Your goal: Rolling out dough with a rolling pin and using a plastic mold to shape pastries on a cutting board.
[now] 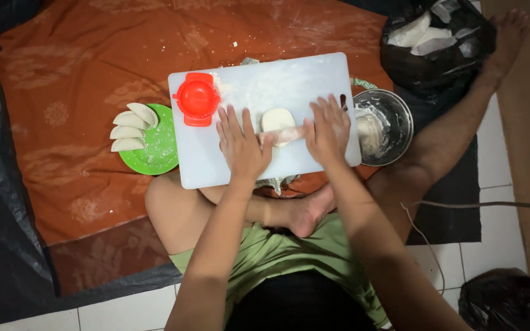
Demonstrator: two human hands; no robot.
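Dough point(277, 119) sits mid-board on the white cutting board point(216, 165), flat oval disc, between both hands and slightly fwd of them. A thin roller point(283, 135) lies across its near edge, long axis running left-right w/ a slight tilt, right end higher in frame.

Left hand point(240, 147): palm down on the roller's left end, fingers spread flat, not pinching anything. Right hand point(327, 130): same, palm pressing the right end, fingers splayed. Both about equally close to the dough; its bulk lies just beyond the fingertips, away from the body.

Counts:
- 1 dough disc on board
- 1 red press mold point(197, 98), board's far-left corner, touching nothing else
- 3 folded dumplings point(131, 127) on 1 green plate point(157, 156), just left of board
- 1 steel bowl point(394, 119) w/ a dough lump, right of board, touching its edge
- 1 black bag point(437, 43) far right

Board rests on an orange cloth point(81, 92) on the floor; flour dusted over board.
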